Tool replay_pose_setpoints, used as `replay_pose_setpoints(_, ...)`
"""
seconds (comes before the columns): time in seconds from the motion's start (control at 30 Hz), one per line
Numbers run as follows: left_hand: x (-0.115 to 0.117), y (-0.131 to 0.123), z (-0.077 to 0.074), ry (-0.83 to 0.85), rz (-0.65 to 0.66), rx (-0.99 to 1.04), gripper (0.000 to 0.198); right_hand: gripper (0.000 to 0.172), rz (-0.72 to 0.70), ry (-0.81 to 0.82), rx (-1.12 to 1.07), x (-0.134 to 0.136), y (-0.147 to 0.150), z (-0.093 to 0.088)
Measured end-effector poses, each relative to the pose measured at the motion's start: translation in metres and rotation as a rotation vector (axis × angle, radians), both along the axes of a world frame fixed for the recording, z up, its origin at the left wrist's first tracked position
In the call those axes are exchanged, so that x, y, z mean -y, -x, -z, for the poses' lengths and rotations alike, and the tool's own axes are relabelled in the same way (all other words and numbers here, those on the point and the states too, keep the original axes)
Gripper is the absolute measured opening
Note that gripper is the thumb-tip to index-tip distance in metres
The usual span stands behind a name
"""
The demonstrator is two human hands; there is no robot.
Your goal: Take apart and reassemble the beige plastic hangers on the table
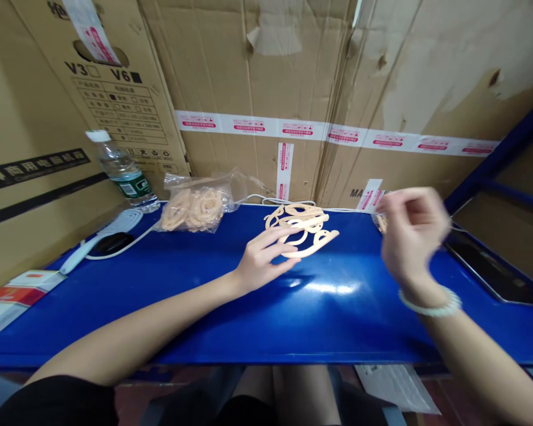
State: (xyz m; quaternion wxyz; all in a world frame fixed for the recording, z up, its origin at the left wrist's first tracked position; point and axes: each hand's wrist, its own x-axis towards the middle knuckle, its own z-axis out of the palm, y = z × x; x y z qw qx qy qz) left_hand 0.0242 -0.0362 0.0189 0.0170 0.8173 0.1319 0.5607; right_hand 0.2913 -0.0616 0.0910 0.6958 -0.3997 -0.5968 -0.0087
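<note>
My left hand (266,260) is closed on a beige curved plastic piece (313,248), gripped between thumb and fingers at its left end. Just behind it, a small heap of similar beige curved pieces (273,220) lies on the blue table (195,307). My right hand (411,236), with a pale bead bracelet (433,305) at the wrist, is raised over the right side of the table and blurred by motion. Its fingers are curled in as in a pinch; whatever they hold cannot be made out. Partly hidden behind this hand is a small clear bag with beige pieces (381,222).
Toward the back left lies a clear bag of beige pieces (195,207), near a water bottle (127,171). A hairbrush (111,231), black oval object (115,243), white cable (135,245) and red-white box (18,299) are left; a phone (493,266) lies right. Cardboard (249,77) walls the back.
</note>
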Motion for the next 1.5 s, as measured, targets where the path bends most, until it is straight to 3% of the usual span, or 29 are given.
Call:
replay_pose_setpoints(0.1, 0.003, -0.003, 0.012, 0.013, 0.003, 0.004, 0.007, 0.034, -0.149, 0.328, -0.118, -0.023, 0.010, 0.044)
replay_pose_setpoints(0.17, 0.003, -0.002, 0.018, 0.031, 0.009, 0.003, 0.008, 0.044, -0.294, 0.568, -0.163, -0.030, 0.014, 0.062)
replay_pose_setpoints(0.27, 0.004, 0.000, 0.024, 0.034, 0.014, -0.014, 0.014, 0.061, -0.604, 0.876, -0.258, -0.023, 0.017, 0.067)
replay_pose_setpoints(0.33, 0.005, 0.001, 0.026, 0.042, 0.013, -0.024, 0.016, 0.058, -0.749, 1.014, -0.240, -0.013, 0.021, 0.063)
replay_pose_setpoints(0.5, 0.009, 0.002, 0.026, 0.174, 0.005, -0.059, 0.023, 0.039, -0.687, 0.977, -0.081, 0.002, 0.029, 0.059)
replay_pose_setpoints(0.67, 0.012, -0.002, 0.028, 0.572, 0.045, 0.040, 0.060, 0.029, -0.537, 0.795, 0.177, 0.006, 0.030, 0.056)
replay_pose_setpoints(0.8, 0.012, -0.002, 0.029, 0.705, -0.051, 0.000, 0.028, 0.025, -0.503, 0.724, 0.284, 0.010, 0.032, 0.054)
replay_pose_setpoints(0.9, 0.012, -0.002, 0.027, 0.723, -0.086, -0.017, 0.012, 0.025, -0.522, 0.730, 0.219, 0.010, 0.033, 0.056)
replay_pose_setpoints(1.07, 0.008, 0.000, 0.026, 0.849, -0.042, 0.100, 0.019, 0.029, -0.538, 0.765, 0.004, 0.000, 0.026, 0.063)
replay_pose_setpoints(1.23, 0.003, 0.002, 0.029, 0.920, -0.047, 0.203, 0.026, 0.032, -0.463, 0.771, -0.236, -0.011, 0.019, 0.073)
replay_pose_setpoints(1.4, 0.003, 0.004, 0.025, 0.929, -0.024, 0.138, 0.027, 0.035, -0.567, 0.763, -0.478, -0.012, 0.022, 0.073)
replay_pose_setpoints(1.5, 0.001, 0.005, 0.023, 0.889, 0.075, 0.024, 0.030, 0.040, -0.638, 0.881, -0.474, -0.012, 0.025, 0.076)
